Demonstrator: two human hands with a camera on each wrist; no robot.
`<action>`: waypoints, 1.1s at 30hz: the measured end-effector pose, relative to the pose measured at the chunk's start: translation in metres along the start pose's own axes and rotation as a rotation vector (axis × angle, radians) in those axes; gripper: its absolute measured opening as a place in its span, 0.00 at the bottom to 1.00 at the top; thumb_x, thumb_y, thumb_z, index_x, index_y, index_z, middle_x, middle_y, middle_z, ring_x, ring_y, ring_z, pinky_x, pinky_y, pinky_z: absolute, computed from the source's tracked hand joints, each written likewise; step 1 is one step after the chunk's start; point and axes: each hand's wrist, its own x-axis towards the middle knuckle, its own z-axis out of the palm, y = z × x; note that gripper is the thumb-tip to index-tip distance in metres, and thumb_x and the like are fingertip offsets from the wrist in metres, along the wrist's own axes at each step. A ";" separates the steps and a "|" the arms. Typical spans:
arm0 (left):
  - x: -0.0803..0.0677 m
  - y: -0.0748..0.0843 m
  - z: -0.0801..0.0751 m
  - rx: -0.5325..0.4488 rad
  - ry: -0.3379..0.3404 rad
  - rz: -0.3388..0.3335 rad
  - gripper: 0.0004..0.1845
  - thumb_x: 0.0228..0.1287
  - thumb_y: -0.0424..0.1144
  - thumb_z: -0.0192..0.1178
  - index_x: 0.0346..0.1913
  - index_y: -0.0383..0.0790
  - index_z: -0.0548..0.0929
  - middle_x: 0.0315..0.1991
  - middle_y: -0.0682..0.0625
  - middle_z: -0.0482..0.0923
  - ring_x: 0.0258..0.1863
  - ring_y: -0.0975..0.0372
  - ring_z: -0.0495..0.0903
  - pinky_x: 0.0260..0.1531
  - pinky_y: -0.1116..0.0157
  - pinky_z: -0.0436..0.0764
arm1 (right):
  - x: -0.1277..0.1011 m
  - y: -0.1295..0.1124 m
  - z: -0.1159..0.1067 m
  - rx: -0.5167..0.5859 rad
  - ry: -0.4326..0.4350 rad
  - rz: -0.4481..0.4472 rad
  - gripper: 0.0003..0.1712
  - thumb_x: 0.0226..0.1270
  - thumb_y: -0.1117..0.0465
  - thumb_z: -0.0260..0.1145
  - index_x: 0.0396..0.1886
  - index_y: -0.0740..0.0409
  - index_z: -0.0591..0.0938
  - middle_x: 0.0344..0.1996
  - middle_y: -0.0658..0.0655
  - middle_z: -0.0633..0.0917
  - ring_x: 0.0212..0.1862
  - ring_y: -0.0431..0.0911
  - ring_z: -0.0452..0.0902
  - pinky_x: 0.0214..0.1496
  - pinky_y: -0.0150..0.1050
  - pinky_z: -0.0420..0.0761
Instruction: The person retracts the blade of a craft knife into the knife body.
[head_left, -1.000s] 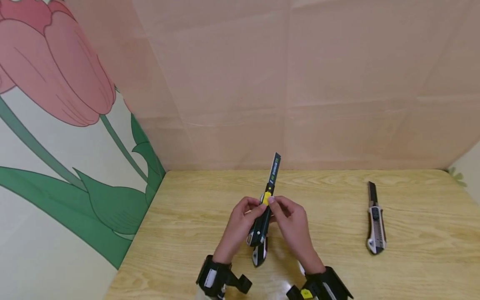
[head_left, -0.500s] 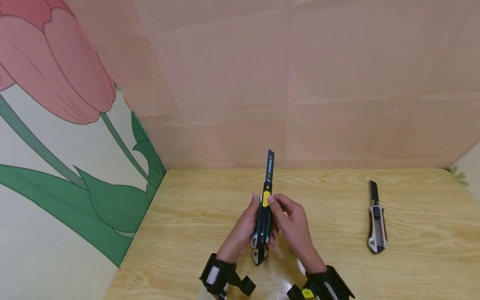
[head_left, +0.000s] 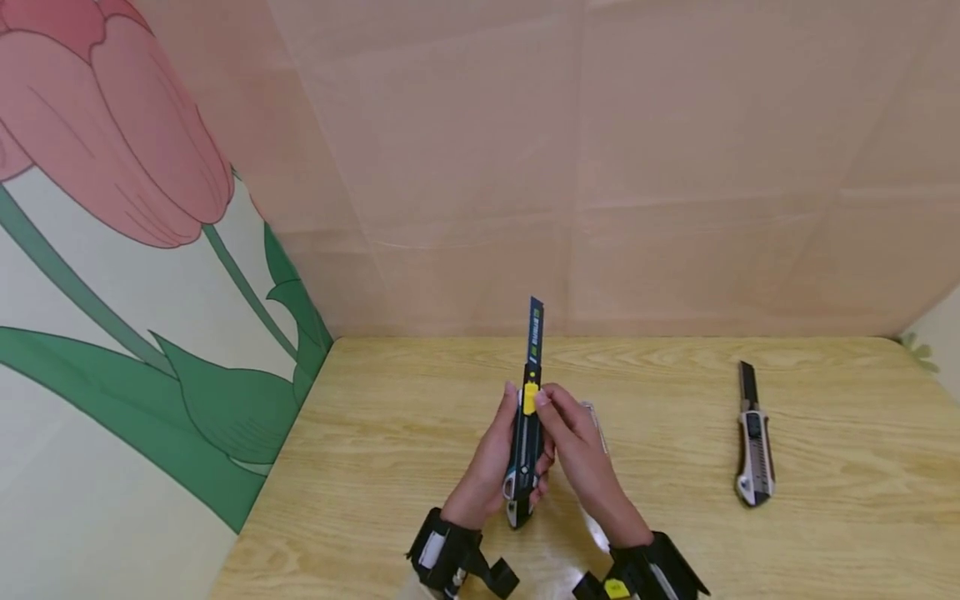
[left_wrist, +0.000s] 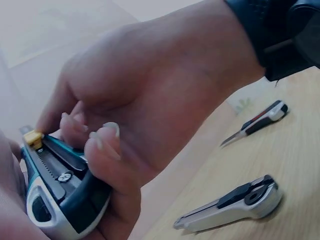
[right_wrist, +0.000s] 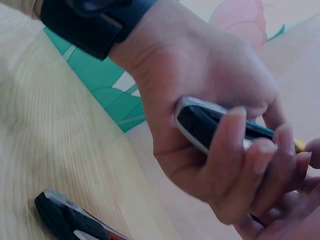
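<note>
A dark green and black utility knife (head_left: 527, 446) is held upright over the table's middle, its long printed blade (head_left: 535, 325) pointing away. My left hand (head_left: 491, 458) wraps round its handle, fingers curled under to the far side, as the left wrist view also shows at the handle (left_wrist: 85, 210). My right hand (head_left: 581, 446) pinches near the yellow slider (head_left: 531, 398), thumb on its edge. Another utility knife (head_left: 517, 512) lies beneath the held one, mostly hidden. A grey utility knife (left_wrist: 230, 207) lies on the table, largely covered by my right hand and forearm in the head view.
A white and black utility knife (head_left: 753, 458) with its dark blade out lies on the wooden table (head_left: 660, 392) at the right. Pinkish cloth (head_left: 465, 167) hangs behind the table. A tulip-printed panel (head_left: 127, 275) stands at the left.
My left hand has gone from pinching near the slider to wrapping round the handle. The knife has turned straighter, its blade tip moving left. My right thumb stays by the slider.
</note>
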 end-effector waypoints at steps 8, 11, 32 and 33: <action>0.004 -0.008 0.010 0.037 0.026 0.036 0.42 0.71 0.77 0.33 0.34 0.40 0.75 0.19 0.52 0.71 0.12 0.64 0.74 0.10 0.70 0.76 | 0.000 -0.002 0.001 0.067 -0.023 0.103 0.33 0.84 0.37 0.44 0.56 0.59 0.82 0.49 0.58 0.87 0.48 0.52 0.79 0.52 0.37 0.78; 0.004 -0.009 0.011 0.052 0.045 0.035 0.40 0.72 0.76 0.34 0.40 0.41 0.77 0.20 0.52 0.71 0.12 0.63 0.74 0.11 0.69 0.76 | 0.000 -0.001 0.002 0.066 0.010 0.109 0.34 0.83 0.36 0.45 0.52 0.59 0.83 0.47 0.58 0.87 0.46 0.54 0.78 0.47 0.39 0.79; 0.001 -0.009 0.015 0.073 0.108 0.016 0.41 0.73 0.76 0.35 0.65 0.46 0.74 0.22 0.49 0.72 0.12 0.62 0.74 0.10 0.69 0.77 | -0.003 -0.007 0.007 0.057 0.042 0.099 0.32 0.84 0.39 0.44 0.52 0.61 0.81 0.42 0.58 0.90 0.45 0.54 0.81 0.44 0.39 0.80; 0.000 -0.009 0.015 0.074 0.107 0.015 0.41 0.73 0.76 0.35 0.65 0.47 0.74 0.22 0.49 0.72 0.12 0.62 0.74 0.11 0.69 0.77 | -0.003 -0.007 0.007 0.054 0.043 0.100 0.32 0.85 0.39 0.44 0.51 0.60 0.81 0.42 0.57 0.89 0.45 0.54 0.80 0.44 0.39 0.80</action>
